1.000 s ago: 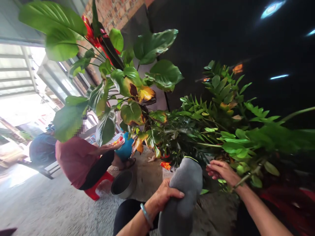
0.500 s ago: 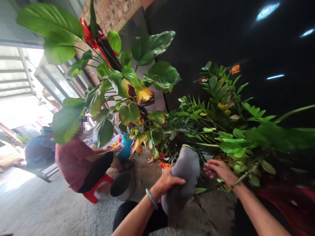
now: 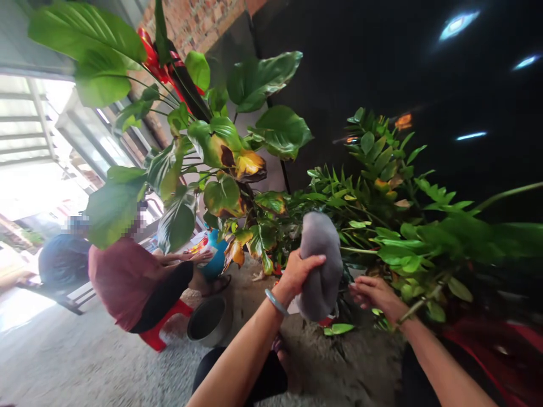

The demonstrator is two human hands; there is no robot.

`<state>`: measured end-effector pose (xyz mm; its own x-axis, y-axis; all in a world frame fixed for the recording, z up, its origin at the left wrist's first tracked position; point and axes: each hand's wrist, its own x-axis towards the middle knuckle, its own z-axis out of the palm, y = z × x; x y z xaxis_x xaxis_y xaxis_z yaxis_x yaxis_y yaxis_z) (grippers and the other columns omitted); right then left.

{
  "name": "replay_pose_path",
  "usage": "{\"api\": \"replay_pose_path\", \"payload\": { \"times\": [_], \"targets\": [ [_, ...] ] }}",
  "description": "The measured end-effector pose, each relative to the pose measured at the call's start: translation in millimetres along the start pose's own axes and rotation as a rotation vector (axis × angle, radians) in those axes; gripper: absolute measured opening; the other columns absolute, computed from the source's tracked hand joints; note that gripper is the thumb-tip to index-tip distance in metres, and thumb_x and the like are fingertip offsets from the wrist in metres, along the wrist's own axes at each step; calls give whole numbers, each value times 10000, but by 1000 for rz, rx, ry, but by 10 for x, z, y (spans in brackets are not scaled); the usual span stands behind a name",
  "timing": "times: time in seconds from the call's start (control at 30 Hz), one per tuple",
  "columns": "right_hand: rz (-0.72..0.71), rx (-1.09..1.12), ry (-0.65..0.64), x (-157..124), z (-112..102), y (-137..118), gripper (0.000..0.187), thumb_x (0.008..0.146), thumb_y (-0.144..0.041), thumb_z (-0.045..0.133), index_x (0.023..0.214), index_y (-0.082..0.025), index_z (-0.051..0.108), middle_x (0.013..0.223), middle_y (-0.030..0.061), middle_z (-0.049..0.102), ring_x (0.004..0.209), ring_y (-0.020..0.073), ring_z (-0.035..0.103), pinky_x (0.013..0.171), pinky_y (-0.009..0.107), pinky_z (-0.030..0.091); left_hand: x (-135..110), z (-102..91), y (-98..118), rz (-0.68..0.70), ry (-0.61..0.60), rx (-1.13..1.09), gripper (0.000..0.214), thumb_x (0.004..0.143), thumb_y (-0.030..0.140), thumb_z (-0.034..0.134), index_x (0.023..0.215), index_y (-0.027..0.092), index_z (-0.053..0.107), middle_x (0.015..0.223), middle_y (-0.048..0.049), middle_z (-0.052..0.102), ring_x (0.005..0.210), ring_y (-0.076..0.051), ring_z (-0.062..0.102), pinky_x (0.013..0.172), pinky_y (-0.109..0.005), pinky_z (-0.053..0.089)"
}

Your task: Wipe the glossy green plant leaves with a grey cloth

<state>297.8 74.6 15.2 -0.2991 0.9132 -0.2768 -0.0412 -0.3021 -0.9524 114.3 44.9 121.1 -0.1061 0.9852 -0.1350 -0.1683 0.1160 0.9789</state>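
My left hand (image 3: 297, 271), with a bangle at its wrist, grips a folded grey cloth (image 3: 321, 265) in front of the low plants. Its thumb lies across the near face of the cloth. To the right, my right hand (image 3: 375, 295) is closed in a pinch among the lower leaves. Whatever is between its fingertips is too small and dark to make out. A leafy green plant (image 3: 407, 232) stands behind and to the right of my right hand, one of its stems crossing near the wrist. A loose green leaf (image 3: 338, 329) lies below the cloth.
A tall plant (image 3: 220, 141) with some yellow-brown leaves rises ahead, tied with red ribbon. At left, a person (image 3: 123, 282) sits on a red stool (image 3: 169, 322) beside a grey bucket (image 3: 207, 321). Another person (image 3: 63, 254) sits farther back. A dark glossy wall (image 3: 360, 56) stands behind.
My left hand has lifted the grey cloth upward, and the cloth has turned more upright. My right hand stays almost in place, still pinched.
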Motion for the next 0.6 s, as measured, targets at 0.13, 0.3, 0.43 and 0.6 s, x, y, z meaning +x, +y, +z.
{"api": "replay_pose_path", "payload": {
  "times": [0.13,0.3,0.43,0.6],
  "targets": [
    [48,-12,32,86,-92,102,203,507,-311,734,525,-209,560,468,-24,592,467,144,589,412,221,421,-314,-193,-317,-238,-253,305,247,443,243,778,660,160,695,583,23,620,548,-132,510,550,-261,419],
    [54,-25,16,61,-107,122,191,497,-279,733,491,-203,558,421,-37,552,463,143,589,385,201,399,-435,-328,2,-198,-349,357,228,437,217,790,638,155,702,576,12,623,536,-125,504,529,-240,410],
    [39,-29,8,46,-88,96,203,542,-328,743,558,-193,593,594,12,673,516,123,618,417,189,431,-157,-134,341,76,-87,40,338,427,298,809,692,134,678,604,1,635,529,-129,536,532,-241,437],
    [66,-40,28,138,-116,142,177,594,-310,720,594,-205,576,611,18,685,532,144,639,426,206,449,-56,-87,13,81,-98,250,265,471,258,781,684,136,682,601,16,626,583,-133,535,584,-244,441]
  ]
}}
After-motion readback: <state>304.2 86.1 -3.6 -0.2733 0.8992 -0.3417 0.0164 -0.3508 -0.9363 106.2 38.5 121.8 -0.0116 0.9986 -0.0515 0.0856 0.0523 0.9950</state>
